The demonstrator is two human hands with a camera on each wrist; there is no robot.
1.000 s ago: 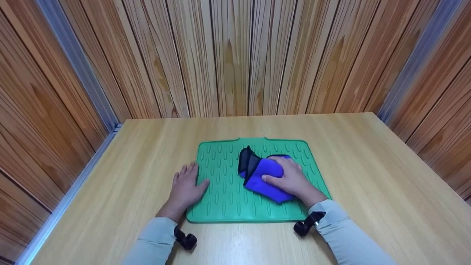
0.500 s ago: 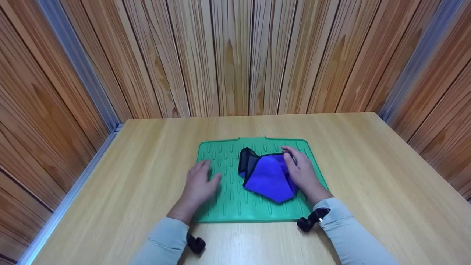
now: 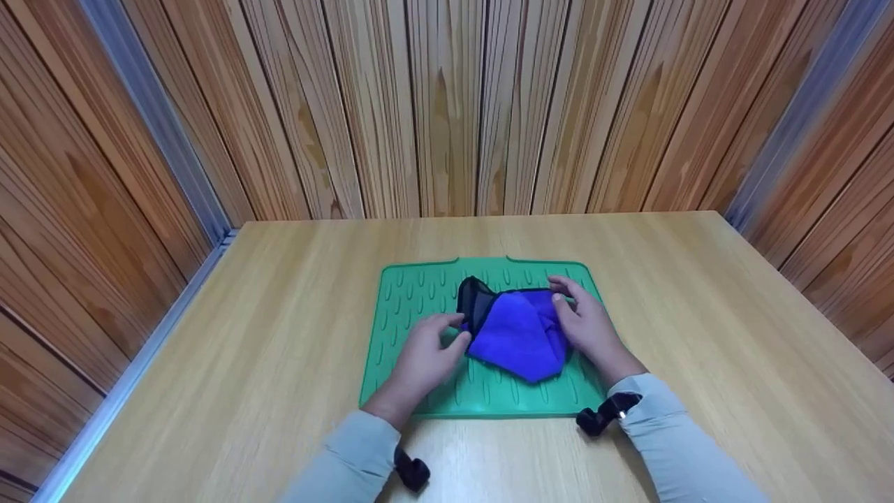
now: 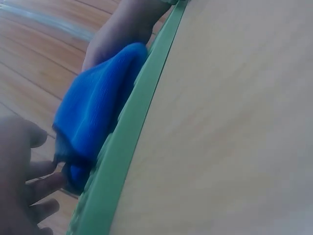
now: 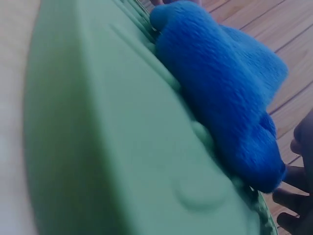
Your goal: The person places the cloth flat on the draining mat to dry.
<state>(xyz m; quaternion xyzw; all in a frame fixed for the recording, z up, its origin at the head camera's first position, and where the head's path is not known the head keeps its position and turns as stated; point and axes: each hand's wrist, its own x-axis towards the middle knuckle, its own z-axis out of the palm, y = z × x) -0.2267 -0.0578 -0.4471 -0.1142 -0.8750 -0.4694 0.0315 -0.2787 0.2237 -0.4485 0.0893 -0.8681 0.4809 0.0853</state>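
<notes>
A crumpled blue cloth [image 3: 518, 337] with black edging lies on a green ridged mat [image 3: 405, 297]. Its left end shows a dark, mesh-like part standing up a little. My left hand [image 3: 427, 355] is at that dark end, thumb and forefinger apart, fingertips right at the edge. In the left wrist view the fingers of the left hand [image 4: 22, 176] are spread beside the lower end of the cloth [image 4: 93, 105]. At the right side of the cloth is my right hand [image 3: 590, 327], fingers loosely bent by its upper corner. The cloth [image 5: 210, 73] looks fuzzy in the right wrist view.
The mat lies on a light wooden table [image 3: 293, 307]. Wood-panelled walls [image 3: 447, 105] stand behind and at both sides, with metal posts [image 3: 157, 119] in the corners. A black strapped device [image 3: 412, 471] sits on each wrist.
My left hand has moved right from the mat's left edge to the cloth's dark end. The right hand has let go of the cloth's middle and shifted to its right side.
</notes>
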